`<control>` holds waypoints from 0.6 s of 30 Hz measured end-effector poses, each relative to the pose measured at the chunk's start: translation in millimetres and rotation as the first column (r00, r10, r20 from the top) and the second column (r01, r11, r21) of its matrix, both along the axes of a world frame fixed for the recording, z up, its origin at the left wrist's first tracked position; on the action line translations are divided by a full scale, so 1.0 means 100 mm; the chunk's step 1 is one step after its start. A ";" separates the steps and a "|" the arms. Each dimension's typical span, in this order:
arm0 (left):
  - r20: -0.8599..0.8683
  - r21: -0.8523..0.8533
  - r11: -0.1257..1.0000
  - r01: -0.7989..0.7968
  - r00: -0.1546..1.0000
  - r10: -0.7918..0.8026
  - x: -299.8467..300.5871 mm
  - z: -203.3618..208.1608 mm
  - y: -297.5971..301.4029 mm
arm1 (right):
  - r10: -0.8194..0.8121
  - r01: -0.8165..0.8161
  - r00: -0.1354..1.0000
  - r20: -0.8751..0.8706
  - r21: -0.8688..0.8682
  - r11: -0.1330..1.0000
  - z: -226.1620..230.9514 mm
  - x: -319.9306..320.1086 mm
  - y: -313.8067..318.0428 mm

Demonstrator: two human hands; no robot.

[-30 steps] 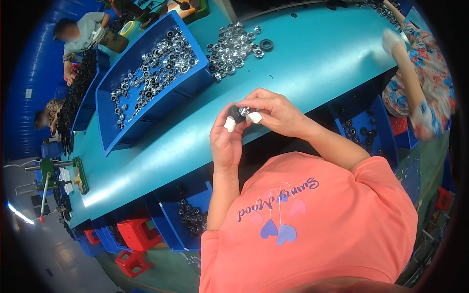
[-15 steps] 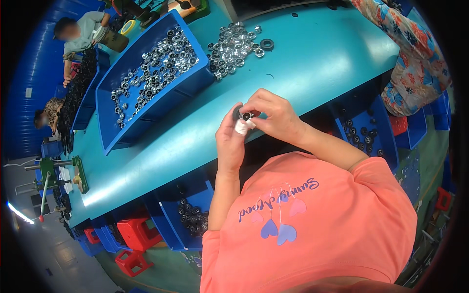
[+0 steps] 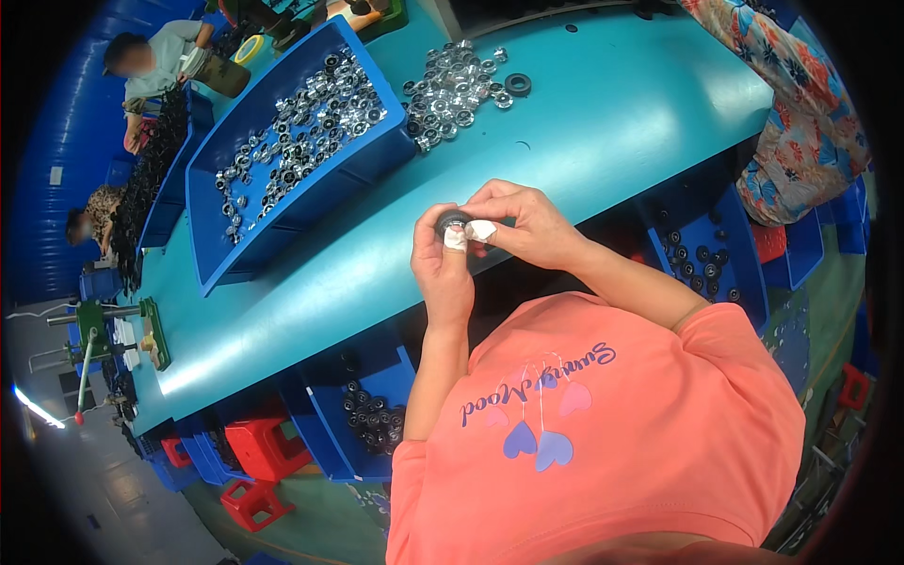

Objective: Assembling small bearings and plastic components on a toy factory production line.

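Note:
My left hand [image 3: 442, 268] and my right hand [image 3: 529, 229] meet over the table's near edge. Between them is a small black ring-shaped wheel [image 3: 453, 218]. A bit of silvery metal shows at its lower side, mostly covered by my fingers. My left fingers wrap around the wheel, and the left thumb, covered in white wrap [image 3: 455, 239], presses on its face. The right thumb, also wrapped in white, pushes at its right side while the right fingers curl over the far side.
A blue bin [image 3: 311, 202] of silvery hubs stands left on the teal table [image 3: 603, 104]. Loose hubs [image 3: 452, 85] lie beside it, near a black ring [image 3: 518, 85]. Under the table are blue bins of black wheels [image 3: 372, 419]. A person in a floral garment [image 3: 800, 122] is at right.
The silvery hub, which showed in my right fingertips, now sits against the black ring, mostly hidden. My right thumb has swung across beside the left thumb, and both press on the wheel.

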State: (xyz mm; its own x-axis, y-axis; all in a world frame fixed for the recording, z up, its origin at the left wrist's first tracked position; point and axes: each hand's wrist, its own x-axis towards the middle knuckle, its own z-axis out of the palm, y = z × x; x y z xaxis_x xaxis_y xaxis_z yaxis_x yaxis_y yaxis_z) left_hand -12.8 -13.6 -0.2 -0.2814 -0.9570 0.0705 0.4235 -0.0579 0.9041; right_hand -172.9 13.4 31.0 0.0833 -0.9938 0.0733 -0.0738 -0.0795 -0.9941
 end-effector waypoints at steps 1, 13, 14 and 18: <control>0.040 -0.024 1.000 -0.020 0.999 0.021 -0.01 -0.01 -0.01 | -0.053 0.049 0.996 -0.076 -0.045 0.998 0.04 0.02 0.00; 0.224 0.007 1.000 -0.002 0.975 0.000 0.02 0.08 -0.12 | -0.117 0.108 0.990 0.082 0.102 0.989 -0.08 0.02 -0.11; 0.252 0.001 1.000 0.003 0.968 -0.004 0.03 0.09 -0.12 | -0.109 0.107 0.993 0.035 0.076 0.991 -0.07 0.03 -0.10; 0.398 0.045 0.999 -0.021 0.917 0.001 0.07 0.12 -0.12 | -0.089 0.092 0.992 -0.086 0.031 0.995 -0.04 0.04 -0.10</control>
State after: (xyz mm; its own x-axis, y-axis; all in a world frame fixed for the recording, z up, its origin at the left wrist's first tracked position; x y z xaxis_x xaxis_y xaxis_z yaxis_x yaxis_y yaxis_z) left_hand -6.1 -25.9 12.1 -0.2663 -0.9596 -0.0908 0.0300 -0.1023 0.9943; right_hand -169.0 3.2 26.6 -0.0028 -0.9994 0.0348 -0.1634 -0.0339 -0.9860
